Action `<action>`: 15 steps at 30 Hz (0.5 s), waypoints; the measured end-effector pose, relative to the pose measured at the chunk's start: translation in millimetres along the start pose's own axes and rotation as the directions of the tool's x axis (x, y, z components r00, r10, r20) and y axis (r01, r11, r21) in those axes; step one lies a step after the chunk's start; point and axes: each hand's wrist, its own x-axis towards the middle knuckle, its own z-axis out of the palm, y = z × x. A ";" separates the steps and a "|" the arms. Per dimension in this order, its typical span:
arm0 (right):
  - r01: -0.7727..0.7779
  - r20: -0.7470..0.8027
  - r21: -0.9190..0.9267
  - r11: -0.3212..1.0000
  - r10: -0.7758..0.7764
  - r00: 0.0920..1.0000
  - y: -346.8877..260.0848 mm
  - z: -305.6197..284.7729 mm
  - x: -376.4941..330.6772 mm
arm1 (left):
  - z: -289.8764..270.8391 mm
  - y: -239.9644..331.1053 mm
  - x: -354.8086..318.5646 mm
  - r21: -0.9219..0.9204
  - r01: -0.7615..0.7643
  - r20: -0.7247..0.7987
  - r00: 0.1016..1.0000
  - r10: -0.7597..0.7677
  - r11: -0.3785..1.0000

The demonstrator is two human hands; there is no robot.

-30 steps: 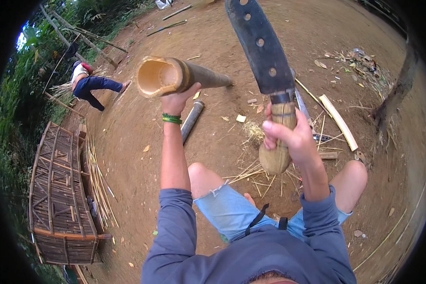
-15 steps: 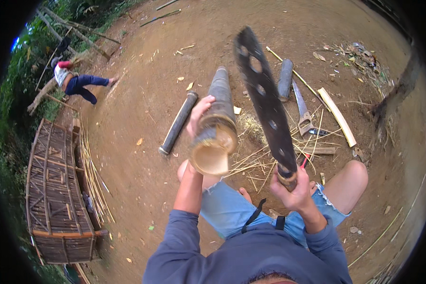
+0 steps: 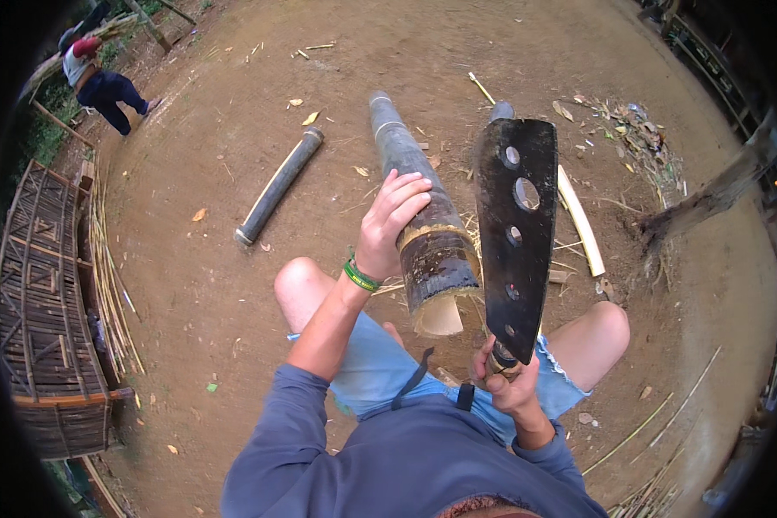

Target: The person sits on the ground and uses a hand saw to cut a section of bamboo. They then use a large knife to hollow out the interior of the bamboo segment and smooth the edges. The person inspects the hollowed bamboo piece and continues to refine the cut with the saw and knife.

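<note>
A thick dark bamboo pole (image 3: 416, 186) slants away from me between my knees, its hollow sawn end nearest my body. My left hand (image 3: 394, 220), with a green band at the wrist, wraps its fingers over the pole's left and upper side. In my right hand (image 3: 508, 388) is the handle of a broad black machete (image 3: 518, 246) pierced with several round holes. The blade stands up just right of the bamboo's near end, its flat side toward me, and hides part of the ground behind it. Whether blade and bamboo touch, I cannot tell.
A shorter bamboo piece (image 3: 278, 186) lies on the dirt to the left. Right of the blade rests a pale split strip (image 3: 581, 220). A slatted bamboo structure (image 3: 47, 293) stands at far left, thin sticks (image 3: 112, 276) beside it. Far off, a person (image 3: 104, 82) stands by some logs.
The bamboo's open end has turned from facing up at me to pointing down toward my lap. The machete has rotated to show its broad face and its handle is lower. My view has shifted.
</note>
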 end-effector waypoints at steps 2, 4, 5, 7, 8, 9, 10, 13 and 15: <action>0.003 -0.007 -0.017 1.000 -0.003 1.000 -1.5 -1.6 -2.1 | 1.6 1.1 5.1 0.003 -0.001 0.000 1.000 0.001 1.000; 0.037 -0.019 -0.035 0.999 -0.038 0.999 0.6 -4.1 -2.6 | 1.8 2.6 8.1 0.005 0.006 0.019 1.000 -0.006 1.000; 0.063 -0.027 -0.049 0.997 -0.064 0.998 1.7 -5.1 -2.4 | 1.7 3.6 10.1 0.007 0.008 0.031 0.999 -0.009 1.000; 0.104 -0.038 -0.077 0.992 -0.108 0.993 -0.3 -7.9 -1.2 | 1.7 6.6 17.1 0.009 -0.001 0.047 0.999 0.001 1.000; 0.121 -0.041 -0.091 0.989 -0.125 0.991 -2.2 -9.3 -0.4 | 1.9 7.4 20.8 0.010 -0.008 0.057 0.998 0.008 1.000; 0.129 -0.041 -0.080 0.988 -0.133 0.990 -4.8 -10.2 0.2 | 2.3 7.5 24.0 0.008 -0.001 0.066 0.998 0.001 1.000; 0.142 -0.041 -0.069 0.987 -0.145 0.989 -8.3 -10.9 2.1 | 1.3 7.3 29.7 0.007 -0.001 0.074 0.997 0.000 1.000; 0.172 -0.054 0.057 0.983 -0.169 0.984 -16.1 -10.6 5.9 | 3.5 5.6 40.3 0.031 0.002 0.045 0.999 -0.004 1.000; 0.213 -0.090 0.165 0.963 -0.201 0.975 -12.8 -11.6 4.3 | 8.0 3.3 46.7 0.046 -0.002 -0.005 1.000 0.002 0.999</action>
